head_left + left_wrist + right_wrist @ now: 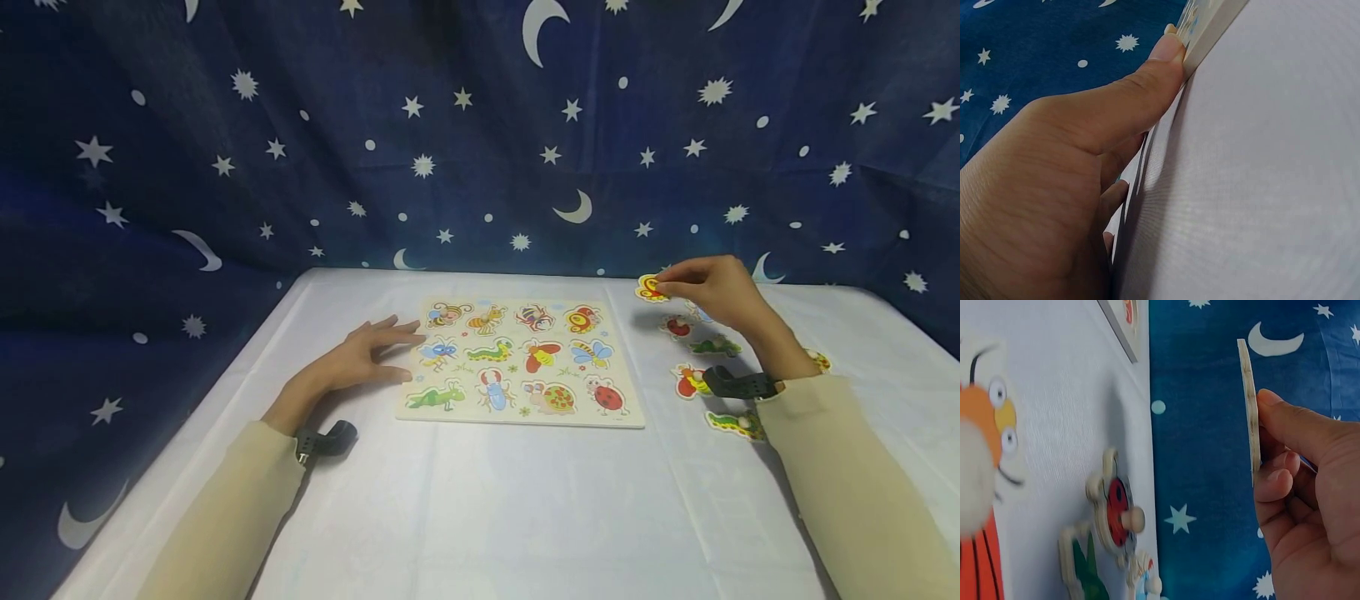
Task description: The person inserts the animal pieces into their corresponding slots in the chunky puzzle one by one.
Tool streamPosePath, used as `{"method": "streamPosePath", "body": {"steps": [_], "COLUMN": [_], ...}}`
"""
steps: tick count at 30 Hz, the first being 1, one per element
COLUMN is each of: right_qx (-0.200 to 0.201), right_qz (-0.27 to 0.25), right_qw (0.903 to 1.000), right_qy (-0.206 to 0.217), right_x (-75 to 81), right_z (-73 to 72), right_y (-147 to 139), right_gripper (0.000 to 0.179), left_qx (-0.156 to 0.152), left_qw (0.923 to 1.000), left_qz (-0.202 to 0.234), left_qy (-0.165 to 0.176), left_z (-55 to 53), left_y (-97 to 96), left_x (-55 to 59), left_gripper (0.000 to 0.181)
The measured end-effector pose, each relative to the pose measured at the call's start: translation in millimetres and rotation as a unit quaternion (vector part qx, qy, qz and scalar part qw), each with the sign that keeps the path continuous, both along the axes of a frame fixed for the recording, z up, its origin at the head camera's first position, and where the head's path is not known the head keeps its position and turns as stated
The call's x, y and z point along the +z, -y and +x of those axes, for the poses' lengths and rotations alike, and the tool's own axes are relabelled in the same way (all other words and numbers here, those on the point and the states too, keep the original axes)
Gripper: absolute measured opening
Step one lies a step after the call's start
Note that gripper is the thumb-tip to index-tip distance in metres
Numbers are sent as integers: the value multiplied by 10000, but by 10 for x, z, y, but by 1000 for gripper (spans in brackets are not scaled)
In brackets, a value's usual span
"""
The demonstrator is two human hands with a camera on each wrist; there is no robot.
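A wooden insect puzzle board (517, 423) with rows of colourful bug pictures lies flat on the white table. My left hand (372, 354) rests at its left side, fingers spread and fairly straight; in the left wrist view the thumb (1147, 75) touches the board's edge (1210, 40). Above the table, right of the board, my right hand (712, 287) pinches a red and yellow puzzle piece (649, 288). The right wrist view shows that puzzle piece (1249, 406) edge-on between thumb and fingers, its picture turned away.
Loose knobbed pieces lie under and beside the right forearm: a ladybird (678, 327), a green grasshopper-like piece (715, 346), a red-winged bug (688, 382) and a caterpillar (731, 424). A dark blue star-patterned cloth (480, 192) hangs behind the table (510, 508).
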State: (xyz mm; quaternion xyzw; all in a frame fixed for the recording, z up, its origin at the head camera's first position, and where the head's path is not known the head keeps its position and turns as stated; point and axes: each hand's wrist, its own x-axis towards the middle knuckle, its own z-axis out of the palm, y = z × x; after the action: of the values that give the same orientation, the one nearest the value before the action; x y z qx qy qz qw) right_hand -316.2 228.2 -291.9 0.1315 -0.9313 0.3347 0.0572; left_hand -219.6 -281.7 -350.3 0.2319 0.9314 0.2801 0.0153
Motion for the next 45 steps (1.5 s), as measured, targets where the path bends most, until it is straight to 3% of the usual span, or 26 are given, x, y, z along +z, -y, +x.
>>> {"method": "streamPosePath", "body": {"steps": [19, 32, 45], "right_qx": [277, 661, 1059], "right_qz": [-190, -148, 55], "right_qw": [9990, 9977, 9943], "right_qy": [291, 1, 105], "right_x": [-43, -112, -204], "right_z": [-58, -87, -101], "right_y": [373, 600, 715], "right_gripper": [37, 28, 23], "left_qx": [-54, -28, -30], "left_qw": [10000, 10000, 10000], "left_qz": [17, -11, -19], "left_qy": [-21, 30, -4], "left_z": [0, 8, 14], "left_y": [12, 3, -6], "left_x": [4, 13, 19], "left_gripper": [61, 61, 63]}}
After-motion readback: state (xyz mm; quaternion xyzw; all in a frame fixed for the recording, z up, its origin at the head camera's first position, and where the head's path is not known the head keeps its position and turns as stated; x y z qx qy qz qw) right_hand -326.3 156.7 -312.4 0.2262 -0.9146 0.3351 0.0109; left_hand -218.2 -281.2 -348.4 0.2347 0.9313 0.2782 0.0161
